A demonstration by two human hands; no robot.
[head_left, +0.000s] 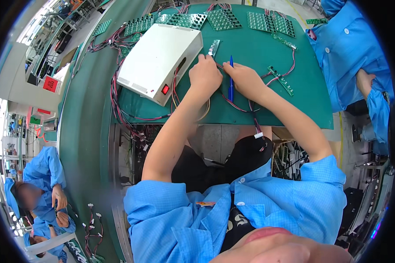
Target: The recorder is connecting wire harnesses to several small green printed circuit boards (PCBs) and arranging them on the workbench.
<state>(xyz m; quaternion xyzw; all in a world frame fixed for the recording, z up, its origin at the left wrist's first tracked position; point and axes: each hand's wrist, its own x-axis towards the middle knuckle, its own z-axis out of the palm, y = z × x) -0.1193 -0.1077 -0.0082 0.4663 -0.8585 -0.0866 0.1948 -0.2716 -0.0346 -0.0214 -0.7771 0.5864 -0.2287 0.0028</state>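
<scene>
Both hands' grip (224,65) pinched on wires (239,106)

Bright and even overhead, casting only soft, short shadows beside the white box (161,55) on the green mat (259,48). Glaring hard in the windows far left of the box (nearly washed out). Bending straight edges toward the black circular rim; softening and blurring below the box, nearest the lens.

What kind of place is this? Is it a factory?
Probably an electronics assembly workshop. Rows of green circuit boards lie on a green work mat, red and black wires run to a white box, and nearby workers wear blue coats.
</scene>
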